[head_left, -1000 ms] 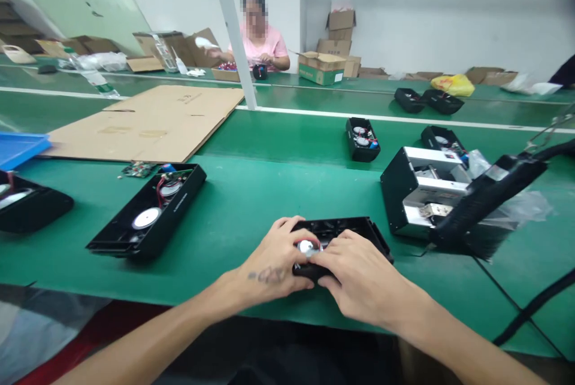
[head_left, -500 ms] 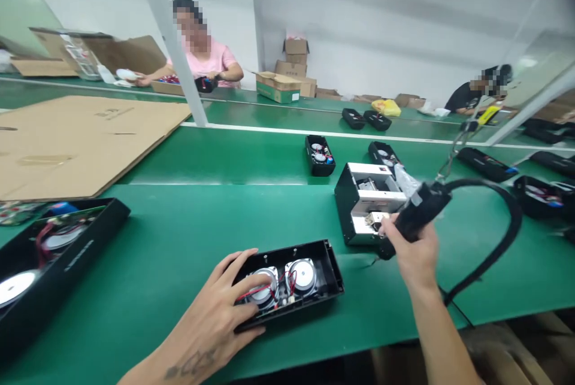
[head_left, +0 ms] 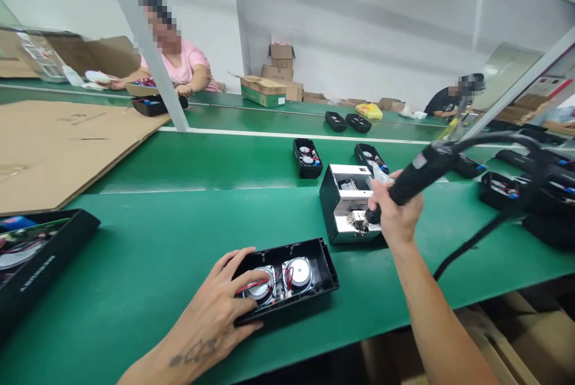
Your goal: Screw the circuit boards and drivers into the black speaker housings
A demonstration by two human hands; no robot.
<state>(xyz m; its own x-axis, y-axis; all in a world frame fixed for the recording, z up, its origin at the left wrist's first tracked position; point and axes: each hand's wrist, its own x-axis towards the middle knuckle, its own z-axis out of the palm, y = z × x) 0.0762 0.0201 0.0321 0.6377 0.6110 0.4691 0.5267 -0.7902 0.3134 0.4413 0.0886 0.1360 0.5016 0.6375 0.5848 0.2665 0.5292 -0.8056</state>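
A black speaker housing [head_left: 321,265] with two round silver speakers and red and black wires lies open side up on the green bench. My left hand [head_left: 229,295] is closed around its left end, fingers reaching inside over the wires. My right hand [head_left: 399,214] grips a black electric screwdriver [head_left: 422,172], held at a slant with its tip pointing down and left. That tip is at the front of a silver and black screw feeder [head_left: 332,211]; whether a screw sits on the bit is too small to tell.
Another black housing [head_left: 45,271] lies at the left, near a flat cardboard sheet [head_left: 76,145]. More housings [head_left: 308,160] stand beyond the feeder and at the right. The screwdriver's cable [head_left: 485,229] loops at the right. Across the bench a person in pink [head_left: 193,67] handles parts.
My right hand has swung the screwdriver up and left, bringing its tip to the screw feeder. My left hand still holds the housing. The view has shifted slightly right.
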